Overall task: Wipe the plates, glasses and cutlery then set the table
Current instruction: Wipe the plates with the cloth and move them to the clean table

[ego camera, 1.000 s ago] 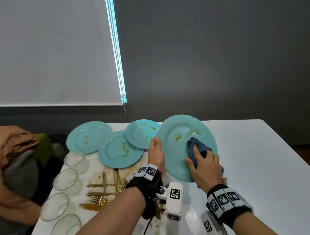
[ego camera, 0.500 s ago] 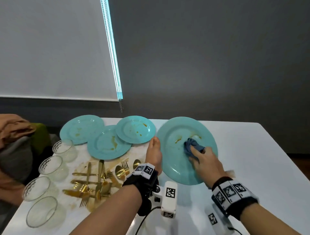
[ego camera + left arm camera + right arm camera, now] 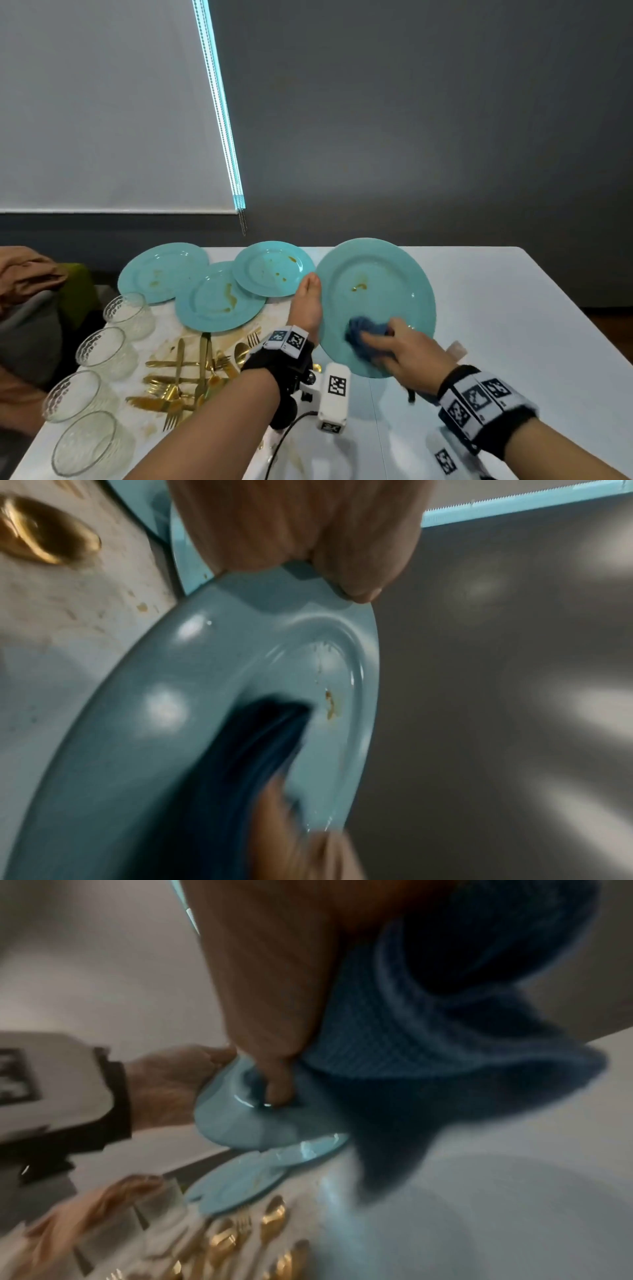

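Note:
My left hand [image 3: 307, 301] grips the left rim of a large turquoise plate [image 3: 376, 274], held tilted above the white table [image 3: 513, 325]; the thumb lies over the rim in the left wrist view, plate [image 3: 205, 683]. My right hand [image 3: 407, 353] presses a crumpled blue cloth [image 3: 363, 334] on the plate's lower face. A brown smear [image 3: 359, 287] stays near the plate's centre. The cloth [image 3: 428, 1031] hangs bunched under my right hand [image 3: 274, 988] in the right wrist view.
Three more stained turquoise plates [image 3: 219, 301] overlap at the back left. Several gold forks, knives and spoons [image 3: 191, 373] lie on a smeared patch. Several textured glasses [image 3: 102, 346] line the left edge. A brown cloth heap [image 3: 27, 274] sits beyond the table's left side.
My right hand has dragged the cloth from the upper middle of the plate down to its lower part. The smear on the upper right is gone. My left hand keeps its hold.

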`<state>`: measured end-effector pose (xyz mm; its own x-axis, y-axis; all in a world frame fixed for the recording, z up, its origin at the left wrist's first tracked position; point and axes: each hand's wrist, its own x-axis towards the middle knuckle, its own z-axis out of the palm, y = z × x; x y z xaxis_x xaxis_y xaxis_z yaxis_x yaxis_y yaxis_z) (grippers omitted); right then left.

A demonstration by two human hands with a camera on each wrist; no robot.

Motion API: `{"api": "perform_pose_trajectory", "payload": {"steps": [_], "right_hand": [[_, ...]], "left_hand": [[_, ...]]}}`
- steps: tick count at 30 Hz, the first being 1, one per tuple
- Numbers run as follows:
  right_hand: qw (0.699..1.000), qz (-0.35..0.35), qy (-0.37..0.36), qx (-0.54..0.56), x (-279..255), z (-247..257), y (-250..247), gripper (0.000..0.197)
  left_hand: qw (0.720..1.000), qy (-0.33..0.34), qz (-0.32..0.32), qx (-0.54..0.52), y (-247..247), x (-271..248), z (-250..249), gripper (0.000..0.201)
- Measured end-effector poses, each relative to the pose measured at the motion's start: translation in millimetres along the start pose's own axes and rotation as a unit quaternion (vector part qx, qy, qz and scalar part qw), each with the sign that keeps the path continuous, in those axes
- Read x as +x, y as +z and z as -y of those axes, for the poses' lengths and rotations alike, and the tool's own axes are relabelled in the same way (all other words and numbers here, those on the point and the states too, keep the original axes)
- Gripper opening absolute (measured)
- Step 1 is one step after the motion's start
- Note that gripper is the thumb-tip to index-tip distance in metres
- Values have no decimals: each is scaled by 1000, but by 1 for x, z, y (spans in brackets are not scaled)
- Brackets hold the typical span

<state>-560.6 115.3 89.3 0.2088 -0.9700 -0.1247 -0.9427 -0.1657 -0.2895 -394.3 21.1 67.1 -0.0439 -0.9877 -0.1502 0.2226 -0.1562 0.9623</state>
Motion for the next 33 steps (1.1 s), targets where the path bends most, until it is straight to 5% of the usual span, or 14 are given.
{"api": "perform_pose_trajectory", "payload": {"steps": [3, 6, 8, 11, 14, 17, 19, 23, 24, 26, 28, 30, 33], "right_hand": [[994, 60, 33, -84, -3, -28, -17, 36], [973, -117, 197, 21, 13, -38, -26, 36], [970, -150, 183, 65, 18, -18, -16, 37], [1000, -4, -10, -4, -3, 12, 3, 39], [990, 102, 14, -94, -8, -16, -13, 37], [981, -52, 181, -39, 9, -35, -18, 35], [972, -126, 195, 35, 17, -15, -11, 37], [998, 23, -37, -34, -2, 21, 13, 41], [992, 86, -56, -72, -6, 13, 14, 39], [987, 124, 22, -98, -5, -14, 6, 37], [985, 52, 125, -105, 2, -33, -6, 34], [976, -81, 200, 11, 15, -30, -9, 27], [969, -143, 178, 94, 26, 2, 4, 36]], "left_hand": [[1000, 16, 4, 23, -14, 1, -4, 29], [999, 7, 36, 29, -8, -8, -4, 28], [999, 16, 46, 25, -2, -12, -7, 28], [998, 23, 27, 52, -9, -6, -4, 29], [998, 27, 20, 61, -24, -6, -3, 28], [996, 22, 46, 71, -20, -14, 2, 28], [996, 18, 51, 73, -11, -20, 0, 28], [992, 35, 47, 113, -15, -16, 5, 28], [992, 32, 40, 114, -19, -13, 7, 29], [992, 30, 34, 120, -26, -9, 10, 36], [989, 38, 46, 132, -26, -9, 11, 39], [988, 41, 61, 137, -17, -13, 9, 34], [986, 38, 79, 144, 0, -20, 4, 30]]}}
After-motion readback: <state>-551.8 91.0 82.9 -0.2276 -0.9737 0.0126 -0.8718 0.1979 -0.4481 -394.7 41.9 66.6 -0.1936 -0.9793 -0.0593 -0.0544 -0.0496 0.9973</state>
